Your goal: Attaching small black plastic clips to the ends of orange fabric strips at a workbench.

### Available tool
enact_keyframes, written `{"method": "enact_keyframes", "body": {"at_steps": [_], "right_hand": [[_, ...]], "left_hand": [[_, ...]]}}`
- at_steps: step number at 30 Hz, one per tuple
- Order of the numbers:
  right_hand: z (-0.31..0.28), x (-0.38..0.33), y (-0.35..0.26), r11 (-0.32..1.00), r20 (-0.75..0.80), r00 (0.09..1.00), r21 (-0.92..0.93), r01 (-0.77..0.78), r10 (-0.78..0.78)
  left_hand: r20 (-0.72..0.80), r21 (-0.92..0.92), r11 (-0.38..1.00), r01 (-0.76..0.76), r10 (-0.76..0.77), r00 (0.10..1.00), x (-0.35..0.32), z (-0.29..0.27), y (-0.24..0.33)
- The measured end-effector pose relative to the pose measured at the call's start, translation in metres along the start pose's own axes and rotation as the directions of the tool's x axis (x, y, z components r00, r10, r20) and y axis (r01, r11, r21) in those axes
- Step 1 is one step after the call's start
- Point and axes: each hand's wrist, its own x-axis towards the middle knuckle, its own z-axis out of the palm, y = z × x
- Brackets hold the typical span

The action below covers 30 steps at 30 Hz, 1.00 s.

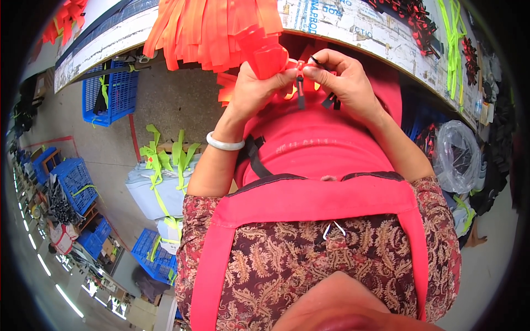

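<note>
Left hand [255, 88]: clamped on folded orange strips [266, 58], just off the bench's near edge.

Right hand [350, 83]: just beside it, thumb and finger pinched on a slim black strap [314, 59].

Black tab [301, 98]: hanging between the two, lower end loose. Fingers cover the join; from where I stand, its fastening is unclear. Likely fault: twisting or slipping, should either pinch slacken.

Orange ribbons [207, 33]: a thick row draped over the bench's [381, 43] near edge. A brushing left wrist could drag some down.

Red apron [323, 146]: below the hands; might catch dropped pieces.

Black-and-red bundles [411, 22]: toward the bench's right end, well apart.
</note>
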Motion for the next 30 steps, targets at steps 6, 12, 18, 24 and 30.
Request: {"method": "enact_keyframes", "body": {"at_steps": [6, 12, 18, 24, 30], "right_hand": [[0.009, -0.003, 0.011, 0.973, -0.088, 0.969, -0.041, 0.229, -0.232], [0.011, -0.007, 0.006, 0.865, -0.009, 0.903, -0.290, 0.409, -0.430], [0.014, -0.013, -0.003, 0.901, -0.081, 0.937, -0.314, 0.298, -0.339], [0.011, -0.003, 0.004, 0.702, 0.027, 0.777, -0.411, 0.582, -0.628], [0.013, -0.005, 0.003, 0.673, 0.044, 0.762, -0.439, 0.596, -0.646]], "left_hand": [[0.047, 0.077, 0.992, -0.097, 0.093, 0.995, -0.001, -0.003, -0.007], [0.084, 0.311, 0.933, -0.178, 0.160, 0.984, -0.005, -0.001, -0.003], [0.103, 0.268, 0.940, -0.210, 0.188, 0.977, -0.005, 0.001, 0.000], [0.142, 0.327, 0.912, -0.248, 0.212, 0.967, -0.004, 0.001, -0.005], [0.117, 0.176, 0.979, -0.105, 0.085, 0.989, -0.003, -0.001, -0.005]]}}
